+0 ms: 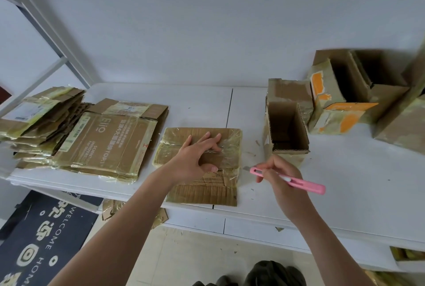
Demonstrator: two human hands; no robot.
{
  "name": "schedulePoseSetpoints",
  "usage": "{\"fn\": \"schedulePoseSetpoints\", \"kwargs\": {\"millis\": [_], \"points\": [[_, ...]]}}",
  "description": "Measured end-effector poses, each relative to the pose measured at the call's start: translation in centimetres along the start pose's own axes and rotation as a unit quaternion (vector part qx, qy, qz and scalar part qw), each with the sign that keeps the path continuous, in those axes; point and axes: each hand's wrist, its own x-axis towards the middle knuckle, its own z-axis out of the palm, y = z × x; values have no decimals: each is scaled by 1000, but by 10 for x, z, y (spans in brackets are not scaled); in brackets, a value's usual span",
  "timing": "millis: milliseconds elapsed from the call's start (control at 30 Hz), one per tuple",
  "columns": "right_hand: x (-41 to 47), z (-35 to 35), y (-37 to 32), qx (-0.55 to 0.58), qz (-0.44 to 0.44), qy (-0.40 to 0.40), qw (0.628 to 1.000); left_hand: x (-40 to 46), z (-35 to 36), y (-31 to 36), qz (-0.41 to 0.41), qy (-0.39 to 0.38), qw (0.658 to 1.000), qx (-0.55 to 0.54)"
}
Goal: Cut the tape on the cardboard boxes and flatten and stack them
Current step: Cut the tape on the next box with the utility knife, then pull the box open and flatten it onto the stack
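A flattened cardboard box [230,138] wrapped in clear tape lies on the white table [345,193] near its front edge. My left hand [197,157] rests on top of it, fingers spread and bent, thumb at the box's middle. To the right, my right hand [279,177] grips a pink utility knife [305,185], its short blade pointing left just off the box's right edge. A stack of flattened boxes [103,141] sits at the table's left.
An open upright box [286,134] stands right of the flat one. More unflattened boxes [358,92] crowd the back right. A metal shelf frame [46,39] rises at left. A dark welcome mat [41,235] and cardboard scraps [158,216] lie on the floor.
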Motion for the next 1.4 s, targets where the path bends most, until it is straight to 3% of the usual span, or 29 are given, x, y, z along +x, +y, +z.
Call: {"fn": "schedulePoseSetpoints", "kwargs": {"millis": [133,267,400,500,600,667,733,800,867,1100,1200,1267,1400], "points": [[-17,-22,12,-7,-16,120,993,0,-2,-1,14,-37,997,61],[-44,-50,48,-197,-29,166,966,1,-2,1,33,-61,993,100],[-44,-83,79,-402,84,156,899,5,-2,9,77,-55,986,137],[-33,-98,76,-447,193,119,865,4,-5,10,78,-17,986,144],[-29,-99,62,-485,274,92,825,-5,-7,4,40,29,996,81],[-27,-89,42,-523,278,109,798,-13,-7,2,6,68,998,5],[-20,-65,19,-469,154,119,862,-16,-7,1,-36,128,989,-70],[-3,-30,-6,-365,-31,44,929,-16,-6,-2,-75,190,973,-103],[26,2,-25,-293,-135,-31,946,-16,-6,-6,-117,221,965,-80],[64,78,-23,-265,5,-173,948,-18,-10,-17,-232,243,936,-108],[59,92,-18,-295,-4,-177,939,-23,-15,-30,-270,209,907,-248],[65,93,-20,-308,3,-164,937,-27,-13,-35,-261,193,866,-381],[77,96,-28,-351,3,-161,922,-27,-9,-40,-265,227,831,-433]]}}
